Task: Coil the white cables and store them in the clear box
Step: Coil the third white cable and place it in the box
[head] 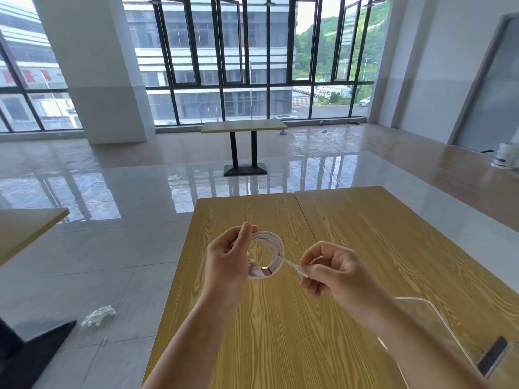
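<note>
i am looking down at my two bare hands above a light wood-grain table (280, 318). my left hand (227, 262) holds a white cable (273, 245) that is already wound into a neat round coil of several loops, with my fingers curled around the left side of the ring. one flat connector end (261, 272) sticks out at the bottom of the coil, just beside my left palm. my right hand (334, 272) pinches the other connector end (302, 269) between thumb and fingertips, and only a short straight tail of cable runs from it back to the coil. both hands hold the cable up off the table.

the clear box (438, 321) sits on the table to my lower right, partly behind my right forearm; i can see its transparent rim and a dark object (493, 357) in it, but i cannot tell what that is.

as i judge it, the coiling of this cable is nearly finished: the last short tail needs tucking or wrapping, then the coil goes into the box. i see no other white cables in view, so i cannot tell how many remain.
</note>
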The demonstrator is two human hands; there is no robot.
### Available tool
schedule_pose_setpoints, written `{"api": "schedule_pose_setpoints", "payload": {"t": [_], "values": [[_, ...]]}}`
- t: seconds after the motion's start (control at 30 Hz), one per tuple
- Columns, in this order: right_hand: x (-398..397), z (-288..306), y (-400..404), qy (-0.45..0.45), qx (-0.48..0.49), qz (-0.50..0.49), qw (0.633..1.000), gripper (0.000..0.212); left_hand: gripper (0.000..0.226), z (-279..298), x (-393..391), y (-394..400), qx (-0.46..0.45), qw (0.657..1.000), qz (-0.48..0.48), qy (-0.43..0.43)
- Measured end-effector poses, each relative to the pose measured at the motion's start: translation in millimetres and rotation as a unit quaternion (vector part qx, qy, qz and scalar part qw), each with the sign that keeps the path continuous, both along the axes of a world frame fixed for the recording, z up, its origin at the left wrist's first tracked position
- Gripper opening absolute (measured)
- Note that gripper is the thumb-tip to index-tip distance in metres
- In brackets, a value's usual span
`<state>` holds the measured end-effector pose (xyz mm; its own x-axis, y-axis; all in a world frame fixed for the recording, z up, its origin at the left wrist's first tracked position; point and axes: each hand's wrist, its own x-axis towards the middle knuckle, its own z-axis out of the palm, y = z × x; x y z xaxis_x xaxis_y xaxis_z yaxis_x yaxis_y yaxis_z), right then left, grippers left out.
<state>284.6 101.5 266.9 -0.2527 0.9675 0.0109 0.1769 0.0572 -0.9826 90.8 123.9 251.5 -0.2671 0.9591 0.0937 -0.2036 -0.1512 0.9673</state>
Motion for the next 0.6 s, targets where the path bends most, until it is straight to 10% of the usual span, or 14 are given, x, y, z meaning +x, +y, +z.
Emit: {"api": "schedule_pose_setpoints", "payload": {"t": [0.6], "values": [[39.7,-25.5,11.5,0.114,-0.089,-0.084,0.986,0.023,0.014,-23.5,57.1,14.6,-0.042,0.981,-0.183,0.052]]}}
